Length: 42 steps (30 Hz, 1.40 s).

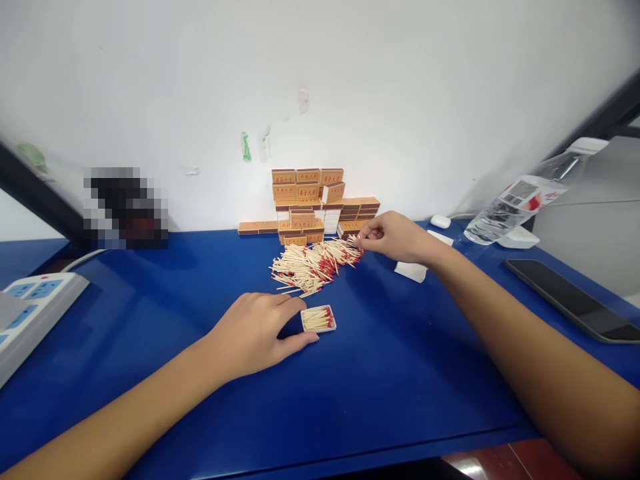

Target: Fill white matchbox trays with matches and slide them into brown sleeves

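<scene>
A small white matchbox tray point(319, 319) with red-tipped matches in it lies on the blue table point(350, 393). My left hand point(257, 333) rests beside it, thumb and fingers touching the tray's left end. Behind it lies a loose pile of red-tipped matches point(313, 265). My right hand point(395, 237) reaches to the pile's right end, its fingers pinched on matches there. A stack of orange matchboxes point(313, 203) stands against the white wall behind the pile.
A white empty tray point(411, 271) lies under my right wrist. A plastic water bottle point(520, 200), a white earbud case point(441, 221) and a dark phone point(575, 300) are to the right. A white power strip point(30, 313) sits at the left.
</scene>
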### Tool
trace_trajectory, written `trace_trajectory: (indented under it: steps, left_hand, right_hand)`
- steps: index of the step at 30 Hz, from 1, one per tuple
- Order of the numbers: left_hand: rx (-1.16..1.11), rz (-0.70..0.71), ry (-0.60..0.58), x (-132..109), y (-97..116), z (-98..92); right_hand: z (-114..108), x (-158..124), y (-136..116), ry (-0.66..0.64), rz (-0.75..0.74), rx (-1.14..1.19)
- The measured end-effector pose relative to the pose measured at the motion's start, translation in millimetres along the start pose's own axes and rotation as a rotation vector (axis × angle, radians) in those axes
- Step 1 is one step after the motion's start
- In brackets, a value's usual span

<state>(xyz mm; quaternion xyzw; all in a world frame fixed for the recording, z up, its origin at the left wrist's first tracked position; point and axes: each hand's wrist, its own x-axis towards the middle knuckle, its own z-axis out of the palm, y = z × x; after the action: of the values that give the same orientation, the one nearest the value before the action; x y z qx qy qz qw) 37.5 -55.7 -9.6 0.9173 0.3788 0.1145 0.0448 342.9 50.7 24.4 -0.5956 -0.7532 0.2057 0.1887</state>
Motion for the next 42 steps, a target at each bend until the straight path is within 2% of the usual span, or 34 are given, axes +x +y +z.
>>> trace_trajectory:
  steps: [3, 7, 14, 18, 26, 30, 35, 39, 42]
  left_hand:
    - [-0.004, 0.005, 0.013, 0, -1, -0.5]
    - [-0.011, 0.005, 0.018, 1, -2, -1.1]
    - [-0.023, -0.010, 0.030, 1, -2, -2.1]
    - [-0.031, -0.016, 0.033, 1, -2, -1.9]
    - [-0.046, -0.015, 0.027, 3, -4, -1.5]
    - [-0.045, -0.021, 0.019, 2, -5, -0.5]
    - [-0.043, -0.016, 0.048, 1, -3, -2.3]
    - [-0.084, 0.008, 0.099, 0, -1, -8.0]
    - [-0.144, 0.056, 0.066, 0, 1, -11.3]
  right_hand:
    - [-6, -6, -5, -0.040, -0.036, 0.112]
    - [-6, -16, -20, -0.146, -0.117, 0.143]
    - [1, -37, -52, -0.354, -0.248, 0.159]
    - [11, -46, -64, -0.411, -0.328, 0.151]
    - [39, -63, -79, -0.415, -0.416, 0.036]
    - [36, -67, -82, -0.400, -0.448, -0.024]
    - [25, -62, -70, -0.347, -0.501, -0.021]
    - [30, -63, -68, -0.391, -0.485, -0.007]
    - [35, -65, -71, -0.408, -0.483, -0.030]
